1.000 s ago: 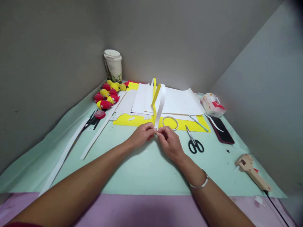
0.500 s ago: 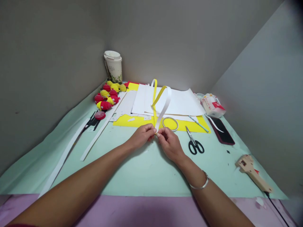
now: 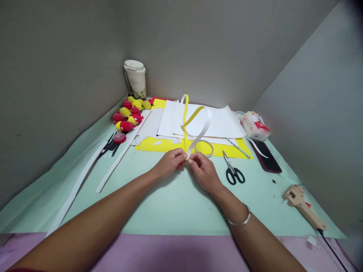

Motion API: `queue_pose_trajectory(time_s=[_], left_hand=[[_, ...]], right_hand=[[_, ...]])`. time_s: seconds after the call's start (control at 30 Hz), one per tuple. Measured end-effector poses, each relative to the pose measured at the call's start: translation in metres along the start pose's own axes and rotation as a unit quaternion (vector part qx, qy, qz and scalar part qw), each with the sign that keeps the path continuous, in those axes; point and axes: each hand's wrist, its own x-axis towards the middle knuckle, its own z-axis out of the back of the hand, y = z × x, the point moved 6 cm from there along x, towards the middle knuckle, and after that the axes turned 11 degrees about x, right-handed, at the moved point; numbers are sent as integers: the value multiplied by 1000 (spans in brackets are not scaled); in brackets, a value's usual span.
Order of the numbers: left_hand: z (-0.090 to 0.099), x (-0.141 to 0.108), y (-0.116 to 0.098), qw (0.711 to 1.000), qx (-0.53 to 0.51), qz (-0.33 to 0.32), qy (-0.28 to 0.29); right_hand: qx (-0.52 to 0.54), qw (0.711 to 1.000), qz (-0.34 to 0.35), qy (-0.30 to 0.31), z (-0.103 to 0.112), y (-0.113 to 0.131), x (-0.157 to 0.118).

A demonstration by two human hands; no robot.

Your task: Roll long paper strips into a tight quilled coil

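Note:
Between my fingertips is the near end of a long paper strip, yellow on one side and white on the other. The strip rises away from me and curls into loose loops above the papers. My left hand is closed in a pinch on it. My right hand pinches the same end, its fingertips almost meeting the left ones. How the end is folded or wound is too small to make out. Just beyond my right hand lies a roll of narrow tape, and to its right are black-handled scissors.
Red and yellow paper figures cluster at the left, near a lidded cup. White sheets lie on yellow paper at the back. At the right are a tissue pack, a phone and a glue gun.
The strip's white loop has swung to the right and opened wider. Both hands stay in nearly the same place, still pinching the end.

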Motion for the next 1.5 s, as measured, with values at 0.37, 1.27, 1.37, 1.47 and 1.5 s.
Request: queue_pose_trajectory(time_s=[0.37, 1.27, 1.37, 1.47, 1.5], left_hand=[[0, 1, 1, 1000, 26, -6, -4], [1, 4, 6, 999, -31, 38, -12], [0, 4, 6, 999, -32, 34, -9], [0, 4, 6, 999, -31, 30, -7], [0, 4, 6, 999, -31, 29, -7]], right_hand=[[18, 1000, -15, 0, 1, -4, 0], [-17, 999, 19, -28, 2, -2, 0], [-19, 999, 28, -30, 3, 1, 0], [-23, 998, 42, -31, 3, 3, 0], [-26, 998, 46, -31, 3, 4, 0]])
